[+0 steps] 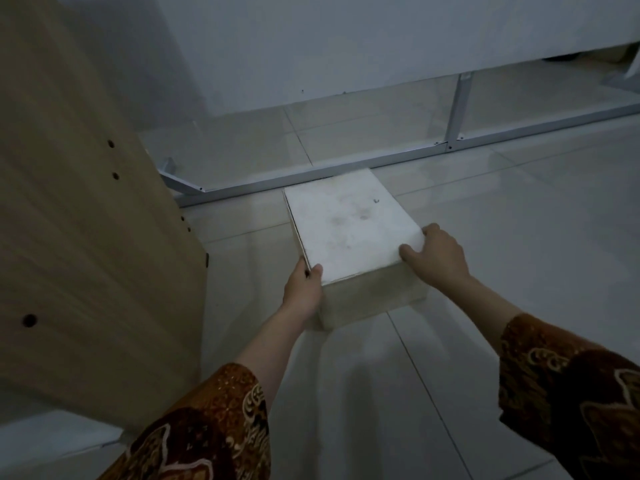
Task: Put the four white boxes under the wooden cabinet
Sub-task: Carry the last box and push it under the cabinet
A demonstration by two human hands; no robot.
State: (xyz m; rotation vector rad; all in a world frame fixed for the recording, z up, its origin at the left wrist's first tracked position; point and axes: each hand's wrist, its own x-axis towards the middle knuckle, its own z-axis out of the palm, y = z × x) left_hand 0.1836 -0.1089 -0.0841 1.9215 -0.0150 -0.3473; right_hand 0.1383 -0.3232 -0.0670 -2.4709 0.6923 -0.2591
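Observation:
One white box (pixel 349 223) sits in the middle of the view, low over the tiled floor; whether it touches the floor I cannot tell. My left hand (pixel 303 289) grips its near left corner, thumb on the lid. My right hand (pixel 436 256) grips its near right corner, fingers curled over the top edge. The wooden cabinet (pixel 79 220) fills the left side, its light side panel dotted with small drill holes. The box is to the right of the panel, apart from it. No other white box is in view.
A grey metal frame (pixel 346 169) lies along the floor just behind the box, with an upright post (pixel 459 109) at the right. A white wall (pixel 311 46) rises behind it. Pale glossy floor tiles (pixel 519 237) spread to the right and toward me.

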